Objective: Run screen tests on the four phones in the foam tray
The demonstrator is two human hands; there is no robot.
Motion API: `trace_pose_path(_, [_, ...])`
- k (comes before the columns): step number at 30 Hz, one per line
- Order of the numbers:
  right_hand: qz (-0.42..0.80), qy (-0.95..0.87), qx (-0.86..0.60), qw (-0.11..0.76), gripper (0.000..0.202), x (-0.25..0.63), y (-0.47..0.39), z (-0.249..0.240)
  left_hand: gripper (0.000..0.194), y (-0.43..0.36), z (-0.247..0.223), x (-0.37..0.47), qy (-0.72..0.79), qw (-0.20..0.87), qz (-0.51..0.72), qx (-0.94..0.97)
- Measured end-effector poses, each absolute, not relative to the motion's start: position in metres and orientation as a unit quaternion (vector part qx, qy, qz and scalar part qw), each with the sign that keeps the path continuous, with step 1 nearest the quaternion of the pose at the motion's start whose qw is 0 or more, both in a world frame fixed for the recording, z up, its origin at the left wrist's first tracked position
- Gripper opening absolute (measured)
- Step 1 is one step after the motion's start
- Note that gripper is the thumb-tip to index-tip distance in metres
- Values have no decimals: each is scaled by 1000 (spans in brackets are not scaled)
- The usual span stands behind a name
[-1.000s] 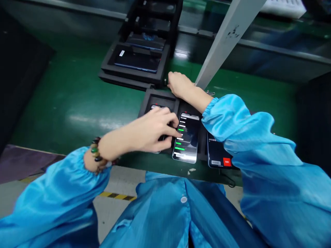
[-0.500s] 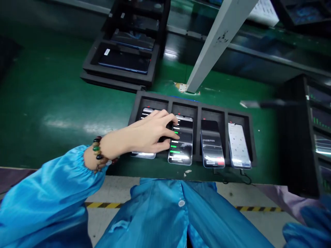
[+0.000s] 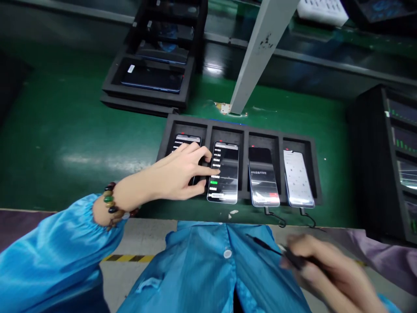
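My left hand (image 3: 182, 171) lies with fingers spread over two smartphones in a black tray (image 3: 228, 124). Its index fingertip is at the screen of the second phone (image 3: 228, 174), which lists lines of white and green text. The leftmost phone (image 3: 187, 138) is partly hidden under the hand. To the right, a phone with a dark screen (image 3: 262, 182) and a phone with a white screen (image 3: 298, 178) rest in their own compartments. My right hand (image 3: 322, 265), blurred, is closed around a black cable (image 3: 265, 244) in front of the table edge.
Short black cables (image 3: 275, 216) come out below the two right phones. Stacked black trays (image 3: 150, 98) with phones stand at the back left. A grey post (image 3: 254, 56) rises behind the tray. A black rack (image 3: 368, 161) with lit screens stands at the right.
My right hand has come into view at the lower right, holding a black cable. The list on the second phone's screen has shifted. My left hand stays over the phones.
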State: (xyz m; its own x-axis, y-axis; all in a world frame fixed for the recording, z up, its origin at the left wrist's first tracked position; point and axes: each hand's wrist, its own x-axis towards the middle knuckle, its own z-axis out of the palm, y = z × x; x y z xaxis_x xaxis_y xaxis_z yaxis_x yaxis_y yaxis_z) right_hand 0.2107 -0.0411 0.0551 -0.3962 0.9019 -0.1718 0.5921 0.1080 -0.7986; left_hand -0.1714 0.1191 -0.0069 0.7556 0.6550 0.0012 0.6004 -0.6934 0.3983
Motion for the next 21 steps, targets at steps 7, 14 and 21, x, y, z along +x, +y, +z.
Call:
trace_pose_path(7, [487, -734, -428, 202, 14, 143, -9, -10, 46, 109, -3, -172, 350, 189, 81, 914])
trace_pose_path(14, [431, -764, -423, 228, 16, 142, -12, -36, 45, 114, -8, -172, 376, 168, 88, 907])
trace_pose_path(21, [338, -813, -414, 232, 17, 130, -5, -51, 51, 143, -10, -164, 419, 173, 99, 886])
